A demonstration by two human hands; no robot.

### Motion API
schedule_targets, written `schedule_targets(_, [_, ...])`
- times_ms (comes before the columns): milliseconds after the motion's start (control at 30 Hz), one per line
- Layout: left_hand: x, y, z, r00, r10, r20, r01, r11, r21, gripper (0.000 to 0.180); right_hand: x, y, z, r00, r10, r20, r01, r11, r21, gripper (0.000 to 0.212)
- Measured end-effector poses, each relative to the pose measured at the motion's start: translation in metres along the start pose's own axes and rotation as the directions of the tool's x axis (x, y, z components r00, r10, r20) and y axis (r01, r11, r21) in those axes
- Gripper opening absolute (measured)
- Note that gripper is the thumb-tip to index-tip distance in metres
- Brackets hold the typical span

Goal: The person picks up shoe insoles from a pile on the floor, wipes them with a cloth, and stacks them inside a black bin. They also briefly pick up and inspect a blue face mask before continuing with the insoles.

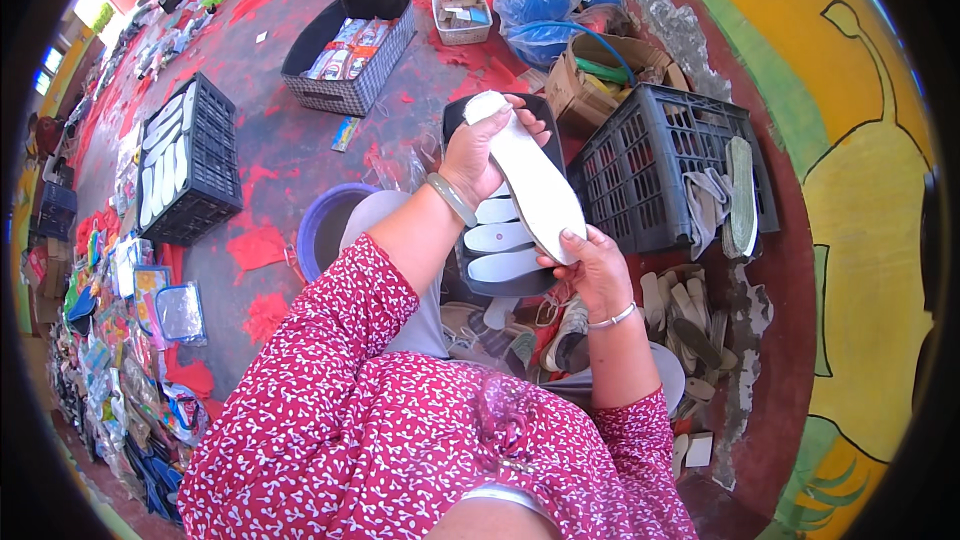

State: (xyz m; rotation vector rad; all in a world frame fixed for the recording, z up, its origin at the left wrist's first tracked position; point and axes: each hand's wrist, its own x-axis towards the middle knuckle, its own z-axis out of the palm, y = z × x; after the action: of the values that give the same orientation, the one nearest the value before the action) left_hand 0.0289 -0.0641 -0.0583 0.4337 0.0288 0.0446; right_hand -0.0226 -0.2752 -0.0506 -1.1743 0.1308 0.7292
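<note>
A white insole [537, 180] is stretched between my two hands over my lap. My left hand [483, 147] wraps round its upper end, thumb on top, where white fluffy material shows. With thumb and fingers, my right hand [592, 265] pinches the lower end along its edge. Below the insole, a dark tray [457, 125] bears several more white insoles [503, 265] in a row; the held one and my hands partly cover them. Shoes [567, 335] and loose insoles lie on the floor by my knees.
At right stands a black plastic crate [655, 165] with a grey cloth [706, 208] and an insole [741, 195] on its side. Left is a crate of insoles [215, 165]; nearer, a purple basin [310, 240]. A checkered bin [370, 80] and cardboard box [580, 105] stand farther off.
</note>
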Motion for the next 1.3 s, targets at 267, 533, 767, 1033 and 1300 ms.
schedule_targets(267, [0.0,0.004,-0.001,0.999,0.034,-0.02,-0.035,0.999,-0.02,0.013,-0.002,0.002,0.011,0.987,-0.053,0.154,0.041,0.996,0.08,0.04])
schedule_targets(533, [0.0,0.005,-0.008,0.996,0.012,-0.088,-0.02,0.995,-0.098,0.015,0.005,0.009,0.009,0.99,-0.042,0.136,0.042,0.999,-0.002,0.036])
schedule_targets(767, [-0.001,0.005,-0.002,0.997,0.046,-0.061,-0.046,0.999,0.006,0.013,0.004,0.013,0.016,0.993,-0.106,0.058,0.111,0.99,-0.084,0.031])
schedule_targets(1033, [-0.006,0.002,0.005,0.998,-0.029,-0.064,0.033,0.997,0.071,0.026,0.002,0.011,0.013,0.974,-0.209,0.087,0.213,0.976,-0.037,0.032])
schedule_targets(1300, [-0.02,-0.03,0.005,0.962,-0.268,0.05,0.259,0.956,0.137,0.022,0.006,0.015,0.019,0.985,-0.147,0.086,0.142,0.988,0.058,0.031])
